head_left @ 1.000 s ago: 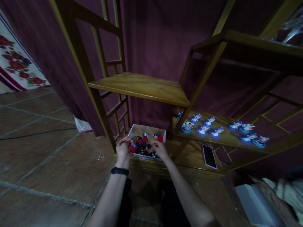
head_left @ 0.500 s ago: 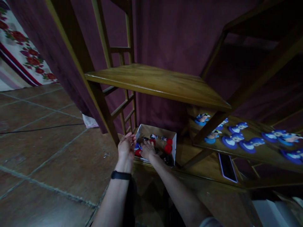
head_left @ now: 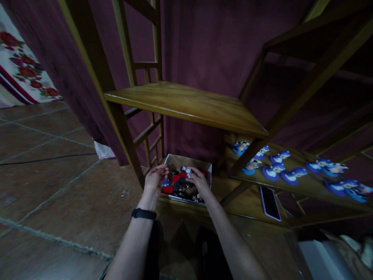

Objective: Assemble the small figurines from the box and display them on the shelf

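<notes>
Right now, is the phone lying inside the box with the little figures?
No, the phone lies on the low wooden shelf, to the right of the box that the right hand reaches into.

Glossy wooden shelf (head_left: 186, 102), cloth curtain (head_left: 201, 50)

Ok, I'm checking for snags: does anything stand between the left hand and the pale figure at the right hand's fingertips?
Nothing visible does. Between the left hand and the pale figure at the right hand is an open gap; the red and black pieces seem lower, in the box.
</notes>
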Available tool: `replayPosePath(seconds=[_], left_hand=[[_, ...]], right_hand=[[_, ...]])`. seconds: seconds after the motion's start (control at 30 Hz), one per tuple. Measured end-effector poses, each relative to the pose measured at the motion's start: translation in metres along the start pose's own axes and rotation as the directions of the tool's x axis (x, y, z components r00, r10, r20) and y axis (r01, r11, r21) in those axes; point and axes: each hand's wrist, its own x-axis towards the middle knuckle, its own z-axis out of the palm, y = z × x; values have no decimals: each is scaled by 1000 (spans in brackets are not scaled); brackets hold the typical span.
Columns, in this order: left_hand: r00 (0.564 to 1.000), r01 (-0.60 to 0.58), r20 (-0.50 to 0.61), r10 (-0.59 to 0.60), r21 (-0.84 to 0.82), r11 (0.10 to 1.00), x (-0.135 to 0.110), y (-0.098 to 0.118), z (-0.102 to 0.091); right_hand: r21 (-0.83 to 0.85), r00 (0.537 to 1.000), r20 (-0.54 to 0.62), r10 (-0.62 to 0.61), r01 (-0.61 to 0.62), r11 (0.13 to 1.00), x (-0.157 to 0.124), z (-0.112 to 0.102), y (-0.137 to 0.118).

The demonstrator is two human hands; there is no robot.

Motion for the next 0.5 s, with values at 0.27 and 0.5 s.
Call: replayPosePath(seconds=[0.27,0.5], left_hand=[[966,-246,156,208,806,538,10,-17,-18],[971,-231,180,156,874,428,7,-58,-20]], right_hand=[[0,957,-271,104,-108,994,-32,-56,-5],[62,897,-406,172,-161,985,-23,-69,-20]])
